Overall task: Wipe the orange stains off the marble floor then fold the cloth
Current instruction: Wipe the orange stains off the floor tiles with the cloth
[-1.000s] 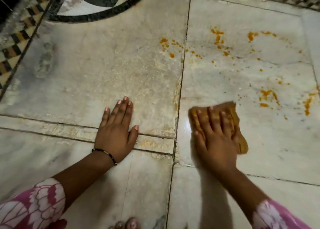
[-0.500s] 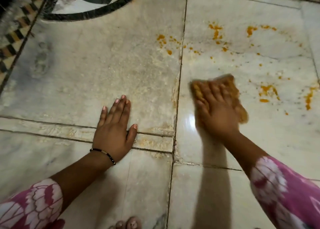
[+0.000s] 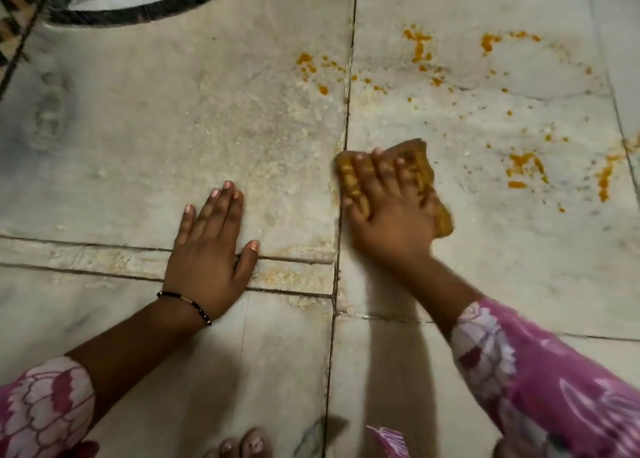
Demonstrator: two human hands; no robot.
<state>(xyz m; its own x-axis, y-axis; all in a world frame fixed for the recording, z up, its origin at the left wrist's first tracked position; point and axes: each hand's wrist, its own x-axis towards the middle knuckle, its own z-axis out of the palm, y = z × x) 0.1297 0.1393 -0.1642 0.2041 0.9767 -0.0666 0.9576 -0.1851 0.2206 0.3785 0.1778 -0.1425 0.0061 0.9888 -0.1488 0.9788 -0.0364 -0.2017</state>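
The right hand (image 3: 388, 208) lies flat on the cloth (image 3: 420, 170), just right of the middle of the frame, its fingers spread and nearly straight, pressing the cloth onto the marble floor (image 3: 207, 118) rather than gripping it. The cloth is a small brownish-orange rag, bunched under the palm, with one corner poking out above the fingertips and another showing to the lower right of the hand. Its left edge sits right beside the dark joint that runs up the floor between two slabs.

The left hand (image 3: 211, 249) rests palm down on the bare floor at centre left, fingers straight and close together, thumb out to the side, holding nothing. A thin black bracelet (image 3: 187, 303) circles that wrist. Both arms wear a pink flowered sleeve (image 3: 540, 364).

Orange stains (image 3: 524, 168) lie scattered over the upper right of the frame, well apart from the cloth: a cluster to the right of it, more along the far right edge, and a band of spots across the top near the joint.

Toes (image 3: 246, 443) show at the bottom edge. A dark curved inlay (image 3: 145, 10) crosses the upper left.
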